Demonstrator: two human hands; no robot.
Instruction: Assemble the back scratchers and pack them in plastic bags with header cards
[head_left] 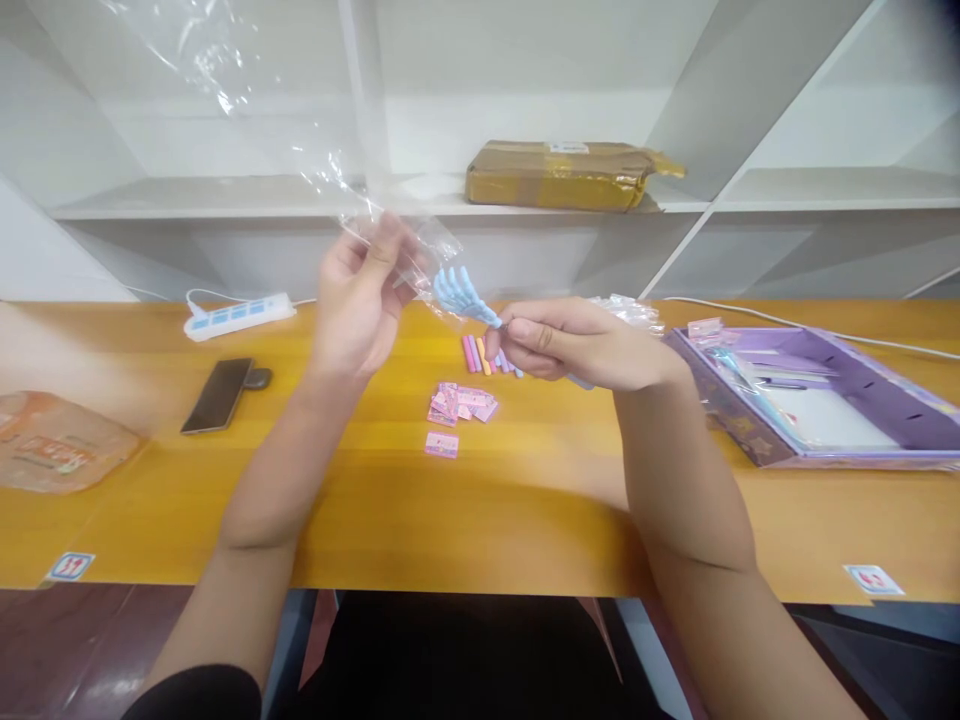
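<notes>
My left hand (367, 300) is closed on a clear plastic bag (337, 180), pinching it near its lower end; the rest of the film stretches up and to the left. In my right hand (570, 340) is a light-blue stick with a skeleton-hand end (459, 294). Its little spread fingers point up-left at the bag's edge; whether they are inside the film I cannot tell. The fist hides most of the stick. Below the hands, pink patterned cards or small packets (461, 402) lie in a loose pile, with several coloured sticks (480, 355) behind them.
On the right stands an open purple box (780, 455) with pens and papers inside. Clear wrapping (630, 312) lies behind my right hand. A phone (217, 396), power strip (240, 316) and orange bag (64, 440) are on the left. A taped carton (559, 177) rests on the shelf.
</notes>
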